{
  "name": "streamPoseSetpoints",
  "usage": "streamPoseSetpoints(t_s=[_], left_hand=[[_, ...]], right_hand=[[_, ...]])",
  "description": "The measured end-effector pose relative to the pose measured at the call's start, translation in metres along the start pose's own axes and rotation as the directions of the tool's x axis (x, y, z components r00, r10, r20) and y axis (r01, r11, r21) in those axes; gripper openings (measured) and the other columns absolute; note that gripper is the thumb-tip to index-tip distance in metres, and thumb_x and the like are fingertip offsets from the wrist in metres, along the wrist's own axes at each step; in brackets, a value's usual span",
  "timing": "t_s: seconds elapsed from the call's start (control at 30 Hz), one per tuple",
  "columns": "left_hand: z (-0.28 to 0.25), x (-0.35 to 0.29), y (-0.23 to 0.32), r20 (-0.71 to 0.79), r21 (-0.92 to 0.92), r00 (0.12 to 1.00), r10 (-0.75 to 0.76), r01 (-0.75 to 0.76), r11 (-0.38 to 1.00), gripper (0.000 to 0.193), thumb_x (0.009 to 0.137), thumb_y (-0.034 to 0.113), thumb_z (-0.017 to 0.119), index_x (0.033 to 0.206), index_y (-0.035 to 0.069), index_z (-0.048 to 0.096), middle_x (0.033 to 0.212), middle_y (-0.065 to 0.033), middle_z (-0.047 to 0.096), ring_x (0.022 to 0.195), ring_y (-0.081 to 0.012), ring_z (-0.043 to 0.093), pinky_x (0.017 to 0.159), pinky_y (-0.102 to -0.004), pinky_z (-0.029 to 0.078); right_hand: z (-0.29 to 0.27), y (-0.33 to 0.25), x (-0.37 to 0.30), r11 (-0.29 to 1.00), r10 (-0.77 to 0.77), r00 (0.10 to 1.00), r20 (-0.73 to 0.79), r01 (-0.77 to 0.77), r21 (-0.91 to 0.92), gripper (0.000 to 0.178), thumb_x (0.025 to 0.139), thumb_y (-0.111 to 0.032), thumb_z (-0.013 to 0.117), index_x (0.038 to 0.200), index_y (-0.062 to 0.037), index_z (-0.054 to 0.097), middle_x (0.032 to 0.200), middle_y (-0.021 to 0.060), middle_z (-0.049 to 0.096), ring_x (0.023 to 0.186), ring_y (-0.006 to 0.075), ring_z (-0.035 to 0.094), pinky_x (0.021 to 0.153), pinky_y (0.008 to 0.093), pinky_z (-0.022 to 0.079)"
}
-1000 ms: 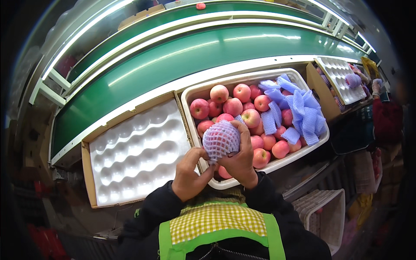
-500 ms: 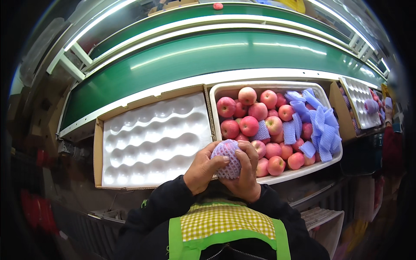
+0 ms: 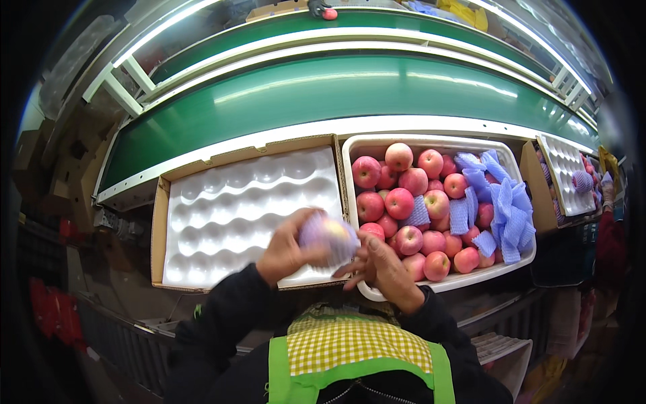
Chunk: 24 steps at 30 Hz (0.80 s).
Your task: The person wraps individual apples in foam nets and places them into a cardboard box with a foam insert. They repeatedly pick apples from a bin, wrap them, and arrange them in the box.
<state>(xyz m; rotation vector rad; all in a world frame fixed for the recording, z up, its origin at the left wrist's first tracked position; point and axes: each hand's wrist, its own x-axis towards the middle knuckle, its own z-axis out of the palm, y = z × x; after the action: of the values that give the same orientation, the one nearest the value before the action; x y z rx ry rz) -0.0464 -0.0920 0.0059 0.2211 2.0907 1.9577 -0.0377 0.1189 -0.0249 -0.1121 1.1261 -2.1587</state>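
My left hand (image 3: 286,249) is wrapped round an apple in a lilac foam net sleeve (image 3: 326,237), blurred by motion, above the near right corner of a carton. My right hand (image 3: 390,273) is just right of that apple, fingers apart and bent, with nothing seen in them. The carton (image 3: 160,232) holds a white moulded tray (image 3: 252,219) with rows of bare hollows. Right beside it stands a white tub (image 3: 441,140), filled with red apples (image 3: 399,202). Loose blue-lilac foam net sleeves (image 3: 508,209) lie over the tub's right side.
A green conveyor belt (image 3: 309,87) with white rails runs behind the boxes. On a farther belt, a dark-gloved hand (image 3: 316,7) of another person is at a red apple (image 3: 330,13). At far right, a co-worker's hand (image 3: 607,192) is near another white tray (image 3: 565,178).
My left hand has carried the sleeved apple left, toward the carton. My right hand has let go of it and moved slightly right. A gloved hand has appeared at the far apple.
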Motion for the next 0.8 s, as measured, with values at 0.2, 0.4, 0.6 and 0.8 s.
streamPoseSetpoints(t_s=[0.2, 0.4, 0.6, 0.8], left_hand=[[-0.042, 0.097, -0.058, -0.255, -0.143, 0.955, -0.153, 0.119, 0.982, 0.041, 0.079, 0.029, 0.061, 0.103, -0.003, 0.052, 0.095, -0.0117, 0.058, 0.085, -0.021, 0.058, 0.076, -0.032, 0.047], [-0.038, 0.103, -0.075, -0.251, 0.768, 0.929, 0.271, 0.02, 0.641, 0.049, 0.08, 0.044, 0.053, 0.097, -0.002, 0.06, 0.087, -0.0238, 0.059, 0.084, -0.0373, 0.054, 0.08, -0.042, 0.043], [-0.063, 0.104, -0.091, -0.411, 0.097, 0.905, -0.112, 0.165, 0.981, 0.044, 0.084, 0.037, 0.051, 0.098, -0.004, 0.057, 0.083, -0.0254, 0.057, 0.084, -0.0391, 0.053, 0.077, -0.0426, 0.043], [-0.039, 0.097, -0.085, -0.326, 0.766, 0.9, 0.288, 0.073, 0.639, 0.04, 0.089, 0.033, 0.046, 0.105, -0.003, 0.053, 0.094, -0.0231, 0.056, 0.089, -0.0384, 0.052, 0.079, -0.0414, 0.042]], right_hand=[[-0.007, -0.006, -0.008, 0.975, -0.133, 0.987, -0.094, 0.113, -0.194, 0.038, 0.093, -0.023, 0.045, 0.121, 0.0009, 0.035, 0.112, 0.0171, 0.051, 0.092, 0.0204, 0.06, 0.07, 0.0263, 0.05], [-0.033, -0.007, -0.034, 0.972, -0.199, 0.955, -0.221, 0.164, -0.169, 0.031, 0.09, -0.01, 0.05, 0.117, 0.0022, 0.039, 0.105, 0.0134, 0.056, 0.087, 0.0168, 0.06, 0.068, 0.0233, 0.049], [-0.051, -0.015, -0.044, 0.958, -0.246, 0.928, -0.28, 0.188, -0.218, 0.025, 0.089, -0.006, 0.05, 0.112, 0.0029, 0.044, 0.1, 0.0115, 0.058, 0.083, 0.0139, 0.059, 0.067, 0.0217, 0.048], [-0.083, -0.052, 0.001, 0.501, -0.603, 0.768, -0.215, 0.156, -0.851, 0.028, 0.08, -0.013, 0.059, 0.101, 0.0042, 0.051, 0.087, 0.013, 0.057, 0.081, 0.02, 0.057, 0.069, 0.0306, 0.046]])
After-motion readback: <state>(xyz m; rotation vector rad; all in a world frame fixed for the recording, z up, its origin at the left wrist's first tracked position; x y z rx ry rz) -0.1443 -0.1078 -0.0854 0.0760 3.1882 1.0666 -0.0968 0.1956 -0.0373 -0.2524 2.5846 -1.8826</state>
